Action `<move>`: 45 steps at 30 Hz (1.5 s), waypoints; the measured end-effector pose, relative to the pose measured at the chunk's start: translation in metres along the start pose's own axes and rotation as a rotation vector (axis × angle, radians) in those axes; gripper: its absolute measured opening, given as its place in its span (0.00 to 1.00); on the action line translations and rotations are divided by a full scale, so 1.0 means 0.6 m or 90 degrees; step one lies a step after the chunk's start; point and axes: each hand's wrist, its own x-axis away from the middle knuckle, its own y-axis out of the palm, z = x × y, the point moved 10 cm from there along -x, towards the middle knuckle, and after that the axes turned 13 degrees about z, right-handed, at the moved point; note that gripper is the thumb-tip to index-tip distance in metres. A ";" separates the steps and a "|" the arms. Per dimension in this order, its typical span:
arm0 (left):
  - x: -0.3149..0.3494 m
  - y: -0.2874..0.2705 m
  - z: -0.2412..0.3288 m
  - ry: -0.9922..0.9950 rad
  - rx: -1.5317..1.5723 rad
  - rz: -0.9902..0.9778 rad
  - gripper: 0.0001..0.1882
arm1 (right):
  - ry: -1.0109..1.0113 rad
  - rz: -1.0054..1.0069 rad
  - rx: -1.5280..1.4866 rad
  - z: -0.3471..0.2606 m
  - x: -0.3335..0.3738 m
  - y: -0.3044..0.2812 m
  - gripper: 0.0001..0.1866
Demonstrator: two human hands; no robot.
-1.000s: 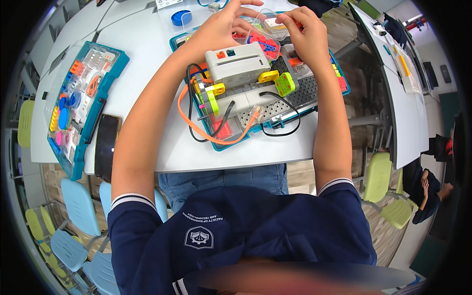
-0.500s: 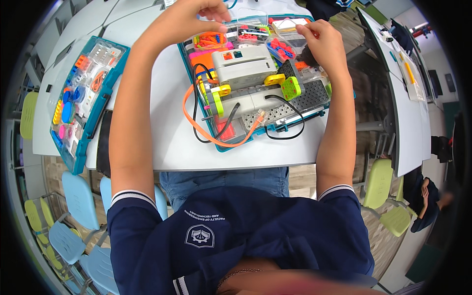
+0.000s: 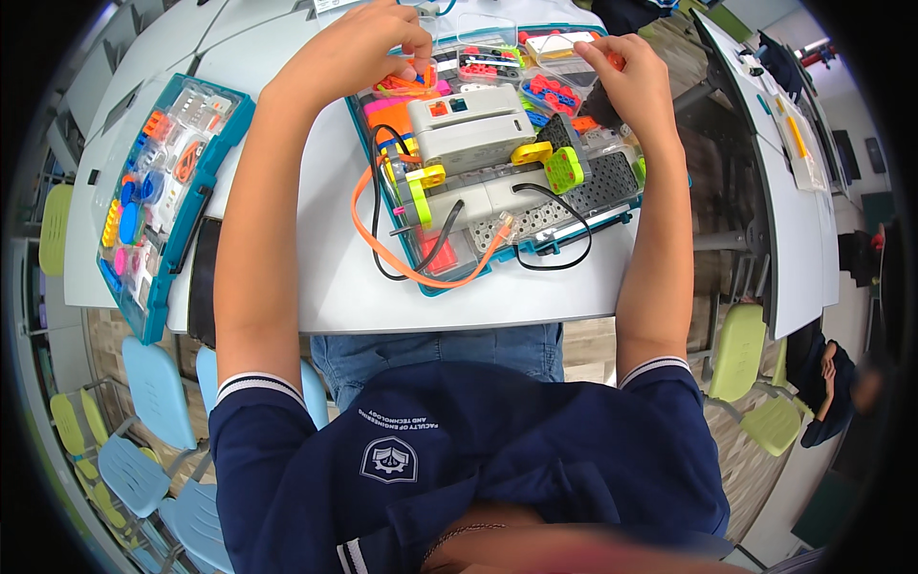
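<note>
My left hand (image 3: 368, 48) reaches down into a small clear box of orange pieces (image 3: 406, 84), its fingers curled among them; whether one is pinched is hidden. My right hand (image 3: 633, 81) is raised at the far right of the kit, its fingers closed with a bit of red showing between them. Between my hands, a grey block-shaped unit (image 3: 476, 126) stands on a built assembly with yellow connectors (image 3: 426, 180) and a lime green plate (image 3: 564, 170). An orange cable (image 3: 368, 230) and a black cable (image 3: 557, 269) loop out of it toward me.
The assembly rests on an open teal-edged case (image 3: 435, 290). Clear boxes of red and black pieces (image 3: 490, 65) and red and blue pieces (image 3: 550, 94) sit behind. A second teal case (image 3: 177, 201) lies at left, beside a black flat object (image 3: 204, 277). The white table's front edge (image 3: 459, 328) is near me.
My left hand has lowered from above the orange pieces into their box, its fingers curling. My right hand has moved slightly, and red now shows in its fingers.
</note>
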 end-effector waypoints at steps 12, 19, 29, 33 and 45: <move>-0.035 -0.026 0.044 -0.021 0.240 0.189 0.09 | -0.163 0.050 -0.332 -0.129 0.011 -0.017 0.12; -0.037 0.008 0.049 -0.146 0.474 0.180 0.12 | -0.147 0.005 -0.307 -0.137 0.022 0.009 0.12; -0.019 0.016 -0.006 -0.196 0.299 0.273 0.15 | -0.137 -0.158 -0.081 -0.079 0.024 0.013 0.08; -0.011 0.011 -0.018 -0.189 0.333 0.280 0.16 | -0.132 -0.197 -0.090 -0.076 0.031 0.025 0.08; -0.006 0.004 -0.015 -0.230 0.310 0.274 0.17 | -0.183 -0.108 -0.053 -0.086 0.026 0.018 0.09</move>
